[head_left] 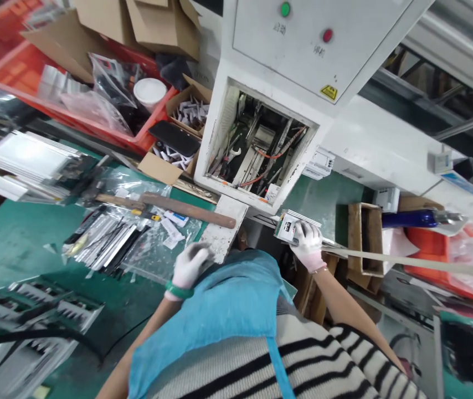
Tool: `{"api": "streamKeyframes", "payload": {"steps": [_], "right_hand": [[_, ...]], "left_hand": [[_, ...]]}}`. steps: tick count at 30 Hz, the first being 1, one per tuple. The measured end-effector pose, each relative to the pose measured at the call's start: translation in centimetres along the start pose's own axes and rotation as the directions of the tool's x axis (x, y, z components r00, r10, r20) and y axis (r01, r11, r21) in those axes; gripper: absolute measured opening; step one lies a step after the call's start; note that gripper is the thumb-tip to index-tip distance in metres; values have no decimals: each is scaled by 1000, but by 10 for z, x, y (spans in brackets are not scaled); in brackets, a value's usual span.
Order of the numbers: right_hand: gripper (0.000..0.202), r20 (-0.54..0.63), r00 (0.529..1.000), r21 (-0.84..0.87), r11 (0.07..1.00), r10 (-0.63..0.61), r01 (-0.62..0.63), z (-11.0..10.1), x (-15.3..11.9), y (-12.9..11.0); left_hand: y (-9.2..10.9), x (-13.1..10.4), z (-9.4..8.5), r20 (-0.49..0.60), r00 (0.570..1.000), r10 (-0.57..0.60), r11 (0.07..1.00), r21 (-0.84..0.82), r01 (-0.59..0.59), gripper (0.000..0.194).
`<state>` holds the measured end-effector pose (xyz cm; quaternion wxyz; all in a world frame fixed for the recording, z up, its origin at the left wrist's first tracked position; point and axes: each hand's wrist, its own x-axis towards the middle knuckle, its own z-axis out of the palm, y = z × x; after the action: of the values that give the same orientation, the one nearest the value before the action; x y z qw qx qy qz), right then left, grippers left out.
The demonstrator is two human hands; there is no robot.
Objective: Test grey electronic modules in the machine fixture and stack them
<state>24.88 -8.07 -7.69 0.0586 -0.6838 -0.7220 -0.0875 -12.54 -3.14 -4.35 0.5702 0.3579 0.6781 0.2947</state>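
My right hand point(308, 245), in a white glove with a pinkish cuff, grips a silver finned metal housing point(289, 228) with a dark connector on its end face. That housing is to the right of the machine's front opening. My left hand point(189, 267), gloved in white with a green band at the wrist, is beside the worn white metal ledge point(225, 230). Its fingers are loosely bent and apart, and I see nothing in them. Behind it, a hammer's wooden handle point(190, 209) reaches onto the ledge.
The white machine point(215, 144) has an open front bay with rails, hoses and a wrench point(234, 154). Metal strips point(106, 241) lie on the left bench. An orange bin point(137, 138) and boxes stand behind. At right are a wooden box point(355, 238) and a blue power tool point(411, 219).
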Motion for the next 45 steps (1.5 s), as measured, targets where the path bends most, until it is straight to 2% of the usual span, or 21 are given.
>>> {"api": "streamKeyframes", "payload": {"steps": [1, 2, 4, 6, 8, 9, 11, 13, 15, 17, 19, 22, 24, 26, 29, 34, 40, 43, 45], "right_hand": [[53, -41, 998, 10, 999, -37, 37, -15, 3, -8], [54, -79, 994, 24, 997, -74, 76, -28, 7, -17], [57, -146, 979, 62, 987, -140, 151, -50, 19, -39], [59, -196, 962, 101, 972, -189, 212, -64, 33, -62], [58, -231, 944, 129, 955, -235, 269, -72, 47, -86], [57, -246, 934, 139, 945, -258, 297, -75, 53, -97], [56, -259, 916, 172, 918, -308, 357, -80, 63, -116], [60, -255, 902, 242, 880, -349, 409, -87, 70, -131], [67, -262, 905, 334, 849, -335, 411, -93, 75, -141], [75, -253, 933, 425, 836, -257, 346, -99, 78, -147], [83, -185, 964, 491, 831, -193, 261, -102, 80, -152], [90, -68, 971, 533, 814, -231, 231, -104, 81, -162], [90, -42, 955, 553, 790, -292, 266, -106, 81, -170], [89, -41, 938, 573, 760, -345, 305, -108, 80, -177], [86, -42, 916, 593, 728, -398, 344, -112, 81, -184], [79, -38, 907, 602, 715, -419, 355, -111, 80, -185], [77, -29, 910, 675, 663, -414, 323, -102, 82, -178], [83, -31, 940, 639, 716, -341, 281, -105, 88, -173], [85, -57, 941, 579, 757, -334, 304, -109, 93, -177]], "left_hand": [[12, 2, 14, 143, 987, 76, 997, -39, -71, 55], [23, 4, 28, 267, 953, 145, 987, -107, -120, 65], [39, 5, 53, 413, 877, 247, 964, -201, -176, 91], [46, 1, 69, 456, 836, 306, 951, -187, -246, 106], [46, -7, 77, 396, 855, 336, 942, -161, -296, 112], [44, -10, 78, 321, 876, 360, 932, -166, -322, 110], [37, -16, 75, 122, 905, 407, 901, -214, -376, 101], [29, -16, 66, -52, 902, 428, 855, -300, -423, 91], [21, -12, 52, -150, 901, 407, 802, -413, -431, 87], [14, -9, 34, -234, 906, 353, 728, -540, -423, 84], [8, -11, 17, -295, 918, 267, 650, -648, -397, 79], [-2, -22, -6, -267, 956, 122, 601, -747, -285, 74], [-11, -30, -17, -219, 974, 59, 599, -773, -210, 73], [-20, -35, -23, -211, 977, 34, 590, -785, -190, 73], [-26, -39, -25, -254, 967, 19, 568, -793, -220, 71], [-19, -39, -24, -351, 936, 31, 568, -764, -306, 59], [-14, -37, -29, -320, 947, 37, 613, -741, -274, 63], [-10, -32, -28, -281, 960, 9, 632, -742, -223, 70], [-5, -27, -23, -274, 960, 51, 635, -733, -243, 74]]}}
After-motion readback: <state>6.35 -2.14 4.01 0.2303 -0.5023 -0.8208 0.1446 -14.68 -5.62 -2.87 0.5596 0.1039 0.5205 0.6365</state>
